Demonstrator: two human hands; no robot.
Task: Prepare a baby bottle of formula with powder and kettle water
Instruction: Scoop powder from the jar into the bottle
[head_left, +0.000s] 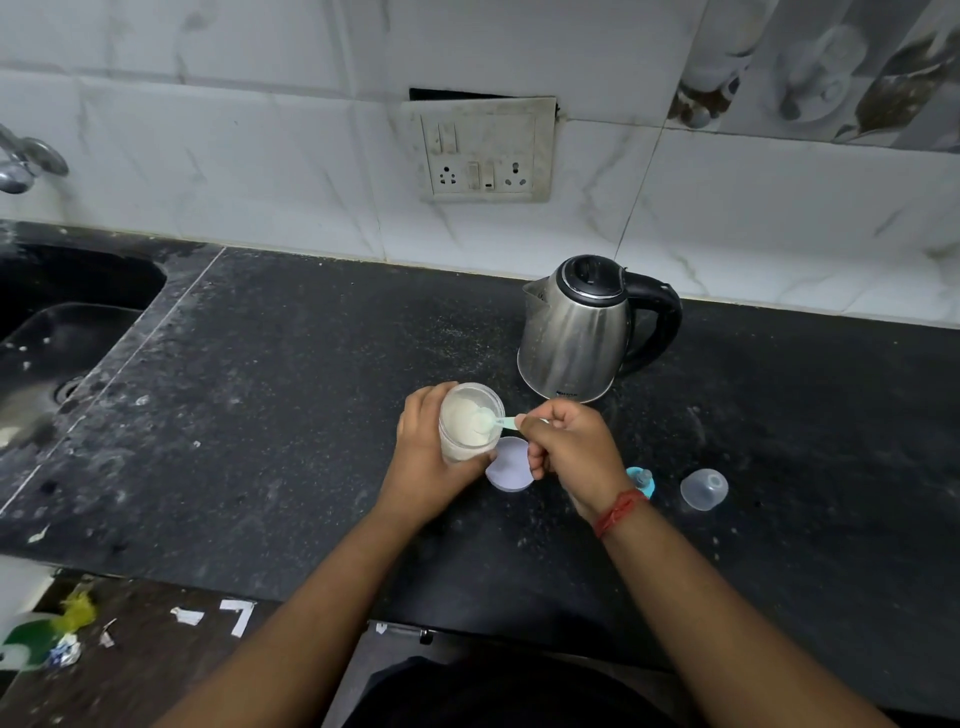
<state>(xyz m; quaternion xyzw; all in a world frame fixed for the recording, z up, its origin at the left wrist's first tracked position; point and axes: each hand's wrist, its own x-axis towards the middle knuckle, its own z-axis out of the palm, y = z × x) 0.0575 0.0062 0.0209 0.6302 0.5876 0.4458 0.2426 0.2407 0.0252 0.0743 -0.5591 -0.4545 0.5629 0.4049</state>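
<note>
Gripping the powder jar (470, 423) above the counter (291, 415), the left hand (428, 457) tilts it; right hand (574, 447) fingers pinch the scoop (496, 422) inside. Kettle (582, 332) stands just behind.

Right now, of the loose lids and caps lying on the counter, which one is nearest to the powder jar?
The flat round pale lid, lying just below the powder jar between the two hands. The clear dome cap and the blue nipple ring lie farther right.
</note>
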